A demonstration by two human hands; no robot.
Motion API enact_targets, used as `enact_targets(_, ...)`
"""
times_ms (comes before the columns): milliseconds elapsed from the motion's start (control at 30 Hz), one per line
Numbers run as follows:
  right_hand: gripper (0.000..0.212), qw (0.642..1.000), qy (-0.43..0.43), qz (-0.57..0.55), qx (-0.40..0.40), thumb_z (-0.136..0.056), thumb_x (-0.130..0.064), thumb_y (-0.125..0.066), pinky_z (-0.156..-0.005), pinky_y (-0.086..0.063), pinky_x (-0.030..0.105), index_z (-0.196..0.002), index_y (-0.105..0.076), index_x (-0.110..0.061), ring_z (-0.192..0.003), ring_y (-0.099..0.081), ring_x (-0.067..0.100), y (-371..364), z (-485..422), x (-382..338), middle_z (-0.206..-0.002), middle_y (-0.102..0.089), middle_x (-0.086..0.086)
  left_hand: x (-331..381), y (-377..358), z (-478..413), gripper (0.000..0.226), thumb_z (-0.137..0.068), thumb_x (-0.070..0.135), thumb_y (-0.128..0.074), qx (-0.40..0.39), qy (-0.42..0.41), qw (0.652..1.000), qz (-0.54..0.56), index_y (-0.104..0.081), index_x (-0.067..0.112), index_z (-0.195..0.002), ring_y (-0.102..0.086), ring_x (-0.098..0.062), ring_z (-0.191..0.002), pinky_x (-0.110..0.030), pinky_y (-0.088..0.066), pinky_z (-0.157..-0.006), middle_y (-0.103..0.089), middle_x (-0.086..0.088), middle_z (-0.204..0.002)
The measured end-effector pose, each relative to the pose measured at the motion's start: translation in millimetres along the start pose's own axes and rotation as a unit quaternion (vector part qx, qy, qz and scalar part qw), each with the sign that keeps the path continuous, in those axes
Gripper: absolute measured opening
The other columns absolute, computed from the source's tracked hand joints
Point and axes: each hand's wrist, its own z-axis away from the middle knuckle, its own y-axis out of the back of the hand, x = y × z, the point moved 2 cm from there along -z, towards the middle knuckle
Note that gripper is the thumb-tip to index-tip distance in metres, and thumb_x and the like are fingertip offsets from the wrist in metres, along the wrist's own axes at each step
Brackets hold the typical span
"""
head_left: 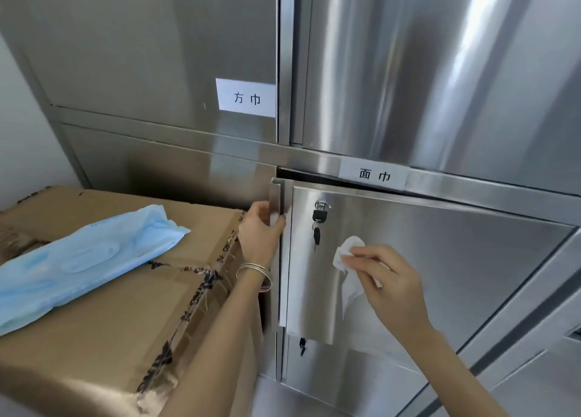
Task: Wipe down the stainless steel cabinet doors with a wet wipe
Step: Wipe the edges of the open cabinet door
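Note:
A stainless steel cabinet door (440,259) at the lower right stands slightly ajar, swung toward me. My left hand (259,231) grips its vertical handle edge (275,199) at the door's left side. My right hand (386,278) presses a white wet wipe (347,253) flat against the door face, just right of and below the lock. A key (317,228) hangs from the lock (322,205). Part of the wipe hangs loose below my fingers.
A large cardboard box (125,322) stands at the left against the cabinet, with a blue wet-wipe pack (78,259) lying on top. White paper labels (246,97) mark the doors. Upper cabinet doors (440,70) are closed. Another key (302,346) shows on the door below.

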Motion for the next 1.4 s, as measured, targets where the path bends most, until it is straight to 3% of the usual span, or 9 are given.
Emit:
enact_targets(500, 0.029, 0.995, 0.035, -0.087, -0.040, -0.073, 0.008, -0.063, -0.067, -0.047, 0.026, -0.084, -0.077, -0.015, -0.078, -0.059, 0.011, 92, 71, -41, -0.092, -0.064, -0.008, 14, 82, 160, 0.036, -0.081, 0.023, -0.079, 0.039, 0.039, 0.998, 0.012, -0.065, 0.008, -0.111, -0.058, -0.006, -0.085, -0.003, -0.037, -0.075, -0.063, 0.006, -0.087)
enact_targets(633, 0.037, 0.992, 0.051, -0.095, -0.064, -0.067, 0.022, -0.070, -0.065, -0.049, 0.029, -0.083, -0.077, -0.011, -0.075, -0.063, 0.018, 118, 89, -54, -0.087, -0.068, 0.002, 12, 89, 209, 0.024, -0.085, 0.022, -0.074, -0.009, 0.064, 0.998, 0.002, -0.053, 0.016, -0.075, -0.051, 0.005, -0.065, -0.009, -0.037, -0.061, -0.053, -0.007, -0.066)
enact_targets(800, 0.032, 0.987, 0.090, -0.119, -0.060, -0.072, 0.018, -0.061, -0.065, -0.051, 0.031, -0.085, -0.076, -0.006, -0.075, -0.064, 0.022, 131, 95, -88, -0.087, -0.069, 0.008, 13, 97, 245, 0.048, -0.088, 0.022, -0.070, -0.042, 0.083, 0.995, 0.031, -0.033, 0.025, -0.057, -0.065, -0.001, -0.086, -0.003, -0.034, -0.059, -0.060, 0.002, -0.073)
enact_targets(933, 0.023, 0.975, 0.076, -0.187, -0.089, -0.085, 0.003, -0.054, -0.090, -0.042, 0.012, -0.094, -0.073, -0.004, -0.094, -0.058, 0.012, 125, 85, -125, -0.096, -0.070, 0.009, 15, 101, 257, 0.030, -0.089, 0.022, -0.068, -0.105, 0.062, 0.992, 0.016, -0.050, 0.024, -0.066, -0.059, 0.006, -0.067, -0.007, -0.036, -0.062, -0.057, 0.027, -0.056)
enact_targets(1067, 0.021, 0.966, 0.049, -0.248, -0.052, -0.087, -0.011, -0.053, -0.076, -0.047, 0.019, -0.087, -0.071, 0.001, -0.086, -0.059, 0.014, 98, 66, -156, -0.091, -0.067, 0.011, 7, 98, 256, 0.014, -0.090, 0.025, -0.064, -0.131, 0.009, 0.991, 0.035, -0.058, 0.033, -0.081, -0.055, 0.015, -0.070, -0.006, -0.040, -0.069, -0.064, 0.028, -0.070)
enact_targets(1167, 0.018, 0.973, 0.124, -0.181, -0.067, -0.081, 0.001, -0.056, -0.077, -0.051, 0.026, -0.090, -0.072, 0.003, -0.089, -0.064, 0.024, 71, 55, -160, -0.093, -0.069, 0.012, -15, 89, 253, 0.017, -0.088, 0.017, -0.069, -0.135, -0.017, 0.990, 0.046, -0.059, 0.026, -0.098, -0.062, 0.001, -0.083, -0.018, -0.048, -0.081, -0.068, 0.017, -0.086)
enact_targets(1233, 0.019, 0.977, 0.183, -0.107, -0.036, -0.073, 0.012, -0.059, -0.063, -0.055, 0.035, -0.086, -0.071, 0.005, -0.084, -0.066, 0.027, 53, 55, -159, -0.089, -0.069, 0.013, -36, 79, 258, 0.030, -0.086, 0.015, -0.072, -0.143, -0.031, 0.988, 0.052, -0.057, 0.020, -0.112, -0.061, -0.018, -0.088, -0.032, -0.050, -0.090, -0.068, -0.008, -0.097)
enact_targets(1300, 0.020, 0.976, 0.194, -0.096, -0.012, -0.079, 0.008, -0.054, -0.063, -0.053, 0.037, -0.089, -0.071, 0.002, -0.087, -0.064, 0.026, 37, 51, -156, -0.093, -0.069, 0.011, -59, 70, 264, 0.028, -0.088, 0.014, -0.071, -0.134, -0.041, 0.988, 0.066, -0.054, 0.015, -0.110, -0.048, -0.022, -0.081, -0.032, -0.047, -0.086, -0.056, -0.022, -0.089)
enact_targets(1400, 0.019, 0.981, 0.163, -0.107, -0.022, -0.091, -0.006, -0.051, -0.076, -0.047, 0.030, -0.097, -0.069, -0.004, -0.098, -0.054, 0.015, 14, 56, -142, -0.109, -0.063, 0.006, -82, 66, 260, 0.025, -0.088, 0.003, -0.068, -0.110, -0.052, 0.986, 0.110, -0.052, 0.007, -0.107, -0.043, -0.016, -0.079, -0.019, -0.045, -0.083, -0.041, -0.006, -0.083)
